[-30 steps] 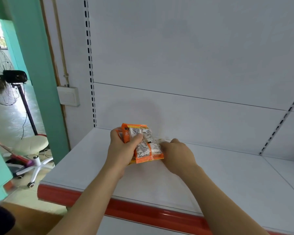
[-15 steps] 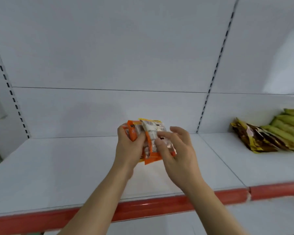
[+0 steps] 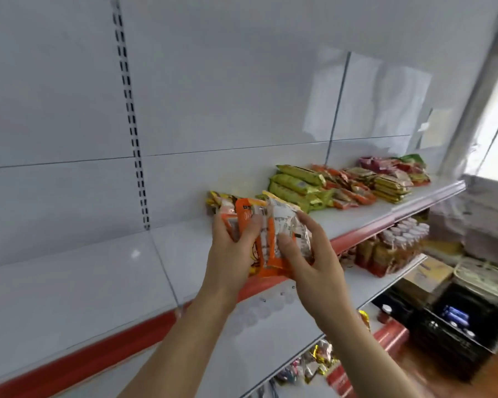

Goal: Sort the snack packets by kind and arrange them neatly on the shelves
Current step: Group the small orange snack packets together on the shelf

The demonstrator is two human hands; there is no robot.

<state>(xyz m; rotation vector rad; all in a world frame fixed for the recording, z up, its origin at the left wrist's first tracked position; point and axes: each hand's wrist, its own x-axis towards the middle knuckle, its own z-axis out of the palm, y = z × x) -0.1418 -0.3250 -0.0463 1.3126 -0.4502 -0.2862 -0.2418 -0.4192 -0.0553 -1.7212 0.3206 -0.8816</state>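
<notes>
Orange snack packets (image 3: 266, 239): being gripped by left hand (image 3: 231, 254) and right hand (image 3: 314, 264) above white shelf (image 3: 69, 288). Green packets (image 3: 295, 188) and red packets (image 3: 348, 191) lying stacked further right on the shelf.

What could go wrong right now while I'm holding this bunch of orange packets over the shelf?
1. The orange packets are fanned loosely between your left hand and right hand, above the shelf's red front edge; one could slip and fall past it.
2. The green packets and other piles further right sit close together, so orange ones set there could mix in.
3. The picture is blurred, so you may be turning and misplace them.
</notes>
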